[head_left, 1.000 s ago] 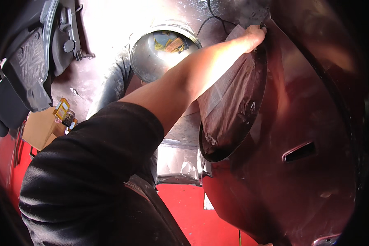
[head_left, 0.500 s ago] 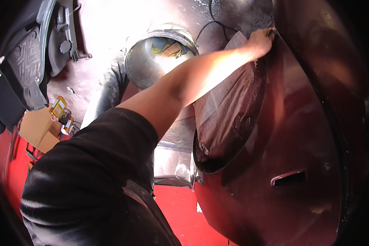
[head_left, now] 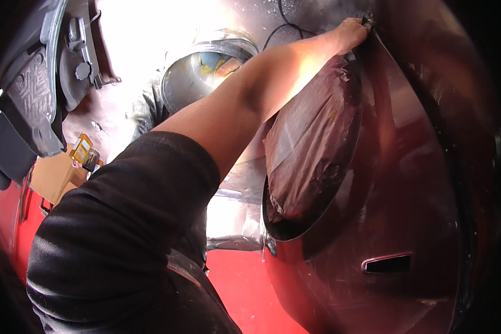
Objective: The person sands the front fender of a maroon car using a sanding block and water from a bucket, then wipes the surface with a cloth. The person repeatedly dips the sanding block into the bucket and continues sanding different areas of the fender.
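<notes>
My left arm, in a black sleeve ending near the elbow, stretches from the lower left to the upper right. At its end my left hand (head_left: 352,34) is closed at the top of a dark red curved body panel (head_left: 367,189). A small dark thing shows at its fingertips, too small to name. Below the hand, a crumpled brown masking sheet (head_left: 312,150) covers most of an oval opening in the panel. A small slot (head_left: 387,264) is cut lower in the same panel. My right hand is not in view.
Grey plastic car parts (head_left: 33,94) stand at the upper left. Below them are a cardboard box (head_left: 51,177) and a small yellow box (head_left: 82,149). A round shiny metal rim (head_left: 175,72) lies behind my arm, near a black cable (head_left: 284,23). The floor (head_left: 245,289) is red.
My left hand has moved slightly up and stays closed at the panel's top. The view has shifted a little, so the slot sits lower and further left.
</notes>
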